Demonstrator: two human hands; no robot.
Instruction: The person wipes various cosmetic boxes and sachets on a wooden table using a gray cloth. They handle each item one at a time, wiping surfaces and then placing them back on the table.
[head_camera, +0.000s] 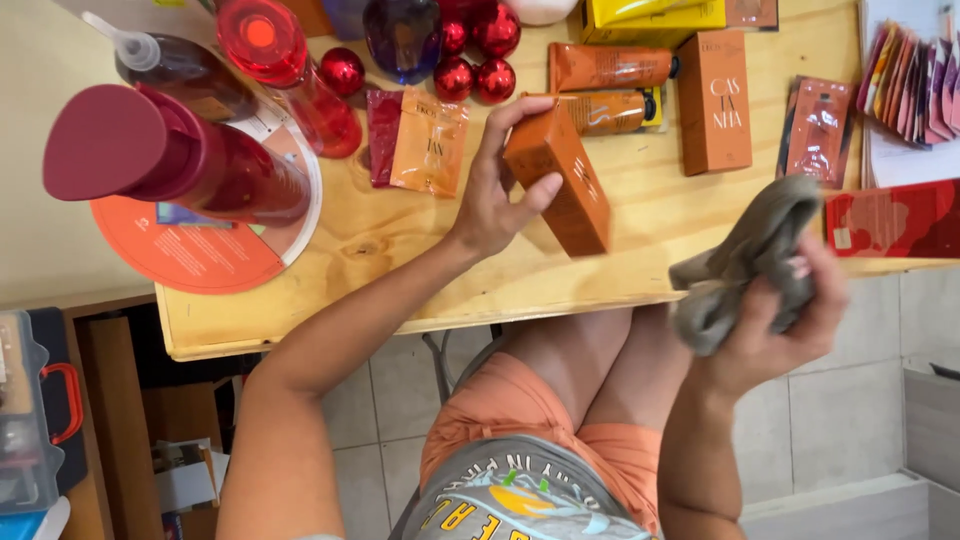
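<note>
My left hand (497, 190) grips an orange rectangular box (563, 180), holding it tilted just above the wooden table (400, 270). My right hand (790, 315) is closed on a crumpled grey cloth (745, 260), held off the table's front edge, to the right of the box and apart from it. My bare knees and orange shorts show below the table.
On the table stand red pump bottles (190, 160), a dark bottle (400, 35), red baubles (475, 55), orange sachets (425, 140), orange tubes (605, 70), a taller orange box (713, 100), a red flat pack (890, 220) and a fan of sachets (915, 85). A toolbox (30, 420) sits at lower left.
</note>
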